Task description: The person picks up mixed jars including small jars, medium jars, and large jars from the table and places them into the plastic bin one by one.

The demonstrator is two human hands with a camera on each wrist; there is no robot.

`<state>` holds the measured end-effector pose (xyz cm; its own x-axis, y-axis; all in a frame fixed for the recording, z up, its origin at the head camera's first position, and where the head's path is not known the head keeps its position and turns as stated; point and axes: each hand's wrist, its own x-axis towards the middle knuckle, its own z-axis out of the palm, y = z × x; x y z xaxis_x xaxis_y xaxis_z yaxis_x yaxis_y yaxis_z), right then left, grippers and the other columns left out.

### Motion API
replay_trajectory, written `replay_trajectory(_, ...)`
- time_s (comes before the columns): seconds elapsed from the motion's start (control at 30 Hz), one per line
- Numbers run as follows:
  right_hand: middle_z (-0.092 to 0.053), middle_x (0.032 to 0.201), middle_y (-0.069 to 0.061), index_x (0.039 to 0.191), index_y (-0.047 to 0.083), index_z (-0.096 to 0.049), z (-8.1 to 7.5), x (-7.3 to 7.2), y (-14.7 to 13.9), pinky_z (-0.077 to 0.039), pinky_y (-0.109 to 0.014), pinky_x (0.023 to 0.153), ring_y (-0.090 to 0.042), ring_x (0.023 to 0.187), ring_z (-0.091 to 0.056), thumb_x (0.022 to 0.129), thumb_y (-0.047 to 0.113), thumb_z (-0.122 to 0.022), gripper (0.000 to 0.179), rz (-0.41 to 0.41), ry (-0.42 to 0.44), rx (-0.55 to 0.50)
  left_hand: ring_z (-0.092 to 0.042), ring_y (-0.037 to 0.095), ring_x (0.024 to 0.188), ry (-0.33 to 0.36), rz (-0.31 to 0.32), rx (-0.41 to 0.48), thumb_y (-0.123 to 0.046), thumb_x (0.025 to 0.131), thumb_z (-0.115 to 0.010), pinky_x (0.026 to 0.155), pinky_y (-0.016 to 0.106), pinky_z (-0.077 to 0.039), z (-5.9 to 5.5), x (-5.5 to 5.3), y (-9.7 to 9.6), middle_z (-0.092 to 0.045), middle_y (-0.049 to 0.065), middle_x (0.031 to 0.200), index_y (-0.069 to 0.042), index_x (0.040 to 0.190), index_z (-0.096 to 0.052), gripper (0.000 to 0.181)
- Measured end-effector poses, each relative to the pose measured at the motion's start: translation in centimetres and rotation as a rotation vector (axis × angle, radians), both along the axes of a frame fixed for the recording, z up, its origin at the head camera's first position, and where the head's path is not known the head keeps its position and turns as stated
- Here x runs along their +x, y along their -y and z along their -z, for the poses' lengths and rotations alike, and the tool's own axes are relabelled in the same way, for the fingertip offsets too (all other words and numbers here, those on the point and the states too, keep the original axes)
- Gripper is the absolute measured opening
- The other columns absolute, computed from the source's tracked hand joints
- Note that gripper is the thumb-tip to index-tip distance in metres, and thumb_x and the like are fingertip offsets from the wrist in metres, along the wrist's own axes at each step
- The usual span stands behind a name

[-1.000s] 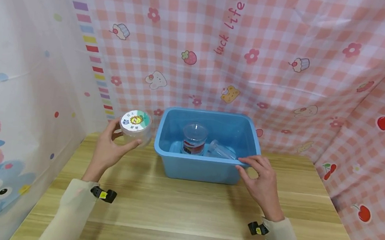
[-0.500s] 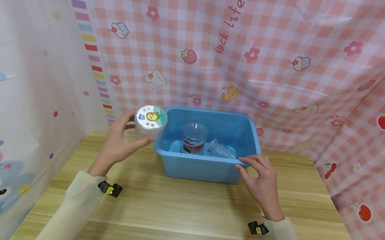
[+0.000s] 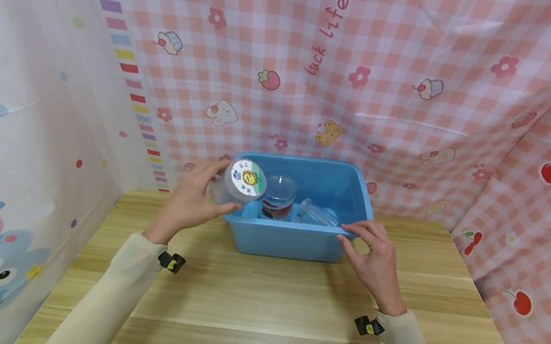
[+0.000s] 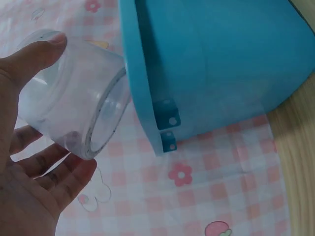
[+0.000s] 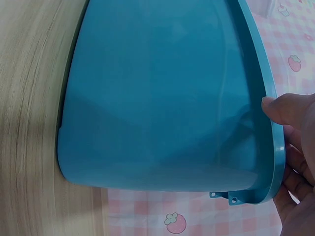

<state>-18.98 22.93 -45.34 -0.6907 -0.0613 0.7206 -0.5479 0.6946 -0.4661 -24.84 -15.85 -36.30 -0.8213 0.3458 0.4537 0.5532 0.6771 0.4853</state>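
My left hand [image 3: 189,200] grips a clear plastic jar [image 4: 74,93] around its sides, thumb on one side and fingers on the other. The jar tilts to the right over the left rim of a blue bin [image 3: 289,242], its round lid label [image 3: 248,178] with a sunflower facing up. At the bin's front right corner, my right hand [image 3: 372,260] pinches the rim between thumb and fingers. Inside the bin, another clear jar [image 3: 279,191] with a red label stands upright, and a clear tube [image 3: 318,216] leans beside it.
The bin stands on a wood-grain table [image 3: 255,311], close to a pink checked cloth [image 3: 310,104] hanging behind. A white printed cloth [image 3: 30,136] hangs at the left. Small black wrist cameras sit on both sleeves.
My left hand has carried the jar rightward, from beside the bin to over its left rim, and the jar has tipped to the right. The right hand stays on the rim.
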Motion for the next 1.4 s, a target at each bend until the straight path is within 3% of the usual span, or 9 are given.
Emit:
replay_trajectory(0.13,-0.071,0.102,-0.003,0.106,0.010,-0.080,0.0,-0.1,0.1,-0.046,-0.024,0.084,-0.018,0.097,-0.059,0.082,0.010,-0.087,0.025,-0.003,0.004,-0.002,-0.057,0.028,0.121,-0.003,0.009,-0.080,-0.039,0.070,-0.095,0.097,0.051,-0.056,0.0,-0.1,-0.3,-0.054,0.009,0.142,-0.016,0.149,-0.049,0.094)
replay_trajectory(0.33,-0.072,0.101,-0.003,0.105,0.011,-0.080,0.1,-0.1,0.1,-0.046,-0.024,0.084,-0.018,0.097,-0.059,0.081,0.011,-0.088,0.025,0.003,0.006,0.004,-0.053,0.031,0.129,-0.003,0.033,-0.114,-0.042,0.077,-0.091,0.105,0.055,-0.051,0.1,-0.1,-0.5,-0.050,0.011,0.147,-0.018,0.152,-0.046,0.091)
replay_trajectory(0.47,-0.071,0.101,-0.003,0.105,0.011,-0.080,0.1,-0.1,0.1,-0.046,-0.024,0.084,-0.018,0.097,-0.059,0.081,0.011,-0.087,0.025,0.002,0.005,0.005,-0.049,0.033,0.137,0.011,0.031,-0.113,-0.043,0.083,-0.086,0.109,0.058,-0.047,0.2,0.0,-0.4,-0.047,0.011,0.152,-0.019,0.155,-0.043,0.087)
replay_trajectory(0.83,-0.072,0.102,-0.002,0.106,0.012,-0.080,-0.1,-0.1,-0.1,-0.046,-0.025,0.086,-0.019,0.098,-0.060,0.082,0.010,-0.086,0.025,-0.009,0.003,0.013,-0.049,0.031,0.137,-0.036,0.020,-0.032,-0.038,0.085,-0.085,0.113,0.058,-0.042,1.5,0.5,0.5,-0.051,0.010,0.149,-0.018,0.155,-0.042,0.085)
replay_trajectory(1.07,-0.072,0.103,-0.003,0.107,0.010,-0.080,-0.4,-0.1,-0.7,-0.047,-0.027,0.085,-0.020,0.098,-0.060,0.083,0.006,-0.084,0.025,-0.034,0.000,0.062,-0.041,0.032,0.145,0.016,-0.042,0.022,-0.044,0.087,-0.081,0.113,0.063,-0.040,2.7,1.1,1.4,-0.042,0.007,0.159,-0.020,0.157,-0.038,0.086)
replay_trajectory(1.2,-0.073,0.105,-0.002,0.108,0.011,-0.079,-0.6,-0.1,-1.1,-0.047,-0.026,0.084,-0.020,0.100,-0.061,0.083,0.004,-0.083,0.026,-0.050,0.009,0.089,-0.038,0.035,0.146,0.007,-0.073,0.049,-0.041,0.087,-0.082,0.113,0.066,-0.038,3.3,1.4,2.0,-0.040,0.011,0.159,-0.020,0.157,-0.038,0.085)
replay_trajectory(1.4,-0.074,0.113,-0.008,0.109,0.007,-0.078,-1.2,-0.2,-2.3,-0.044,-0.023,0.098,-0.026,0.110,-0.062,0.081,0.003,-0.085,0.029,-0.062,-0.001,0.118,-0.034,0.037,0.148,-0.011,-0.135,0.055,-0.040,0.086,-0.083,0.112,0.070,-0.036,4.5,2.0,3.0,-0.036,0.014,0.161,-0.021,0.159,-0.034,0.090)
